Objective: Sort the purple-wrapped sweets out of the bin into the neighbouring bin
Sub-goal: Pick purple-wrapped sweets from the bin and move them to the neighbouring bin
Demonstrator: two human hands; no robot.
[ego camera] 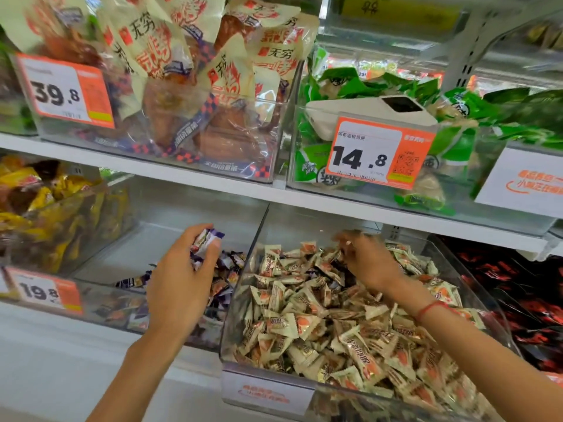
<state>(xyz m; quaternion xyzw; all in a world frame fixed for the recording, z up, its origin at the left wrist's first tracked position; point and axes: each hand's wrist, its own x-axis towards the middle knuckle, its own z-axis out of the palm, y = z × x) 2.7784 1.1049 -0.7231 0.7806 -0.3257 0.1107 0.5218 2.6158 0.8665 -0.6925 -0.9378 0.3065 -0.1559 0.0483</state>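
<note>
Cream and orange wrapped sweets fill the right clear bin (234,303), with a few dark purple wrappers among them near the back. The neighbouring left bin (100,263) holds a small pile of purple-wrapped sweets (227,263) against its right wall. My left hand (182,269) hovers over that left bin and grips a bunch of purple-wrapped sweets (208,237). At the back of the right bin my right hand (365,260) reaches into the pile, fingers bent down among the sweets. Whether it holds one is hidden by blur.
A shelf (274,193) just above carries clear bins of large snack packs, green packs and price tags (377,153). Yellow packs (39,208) fill the bin at far left, red and black ones (518,287) the bin at far right.
</note>
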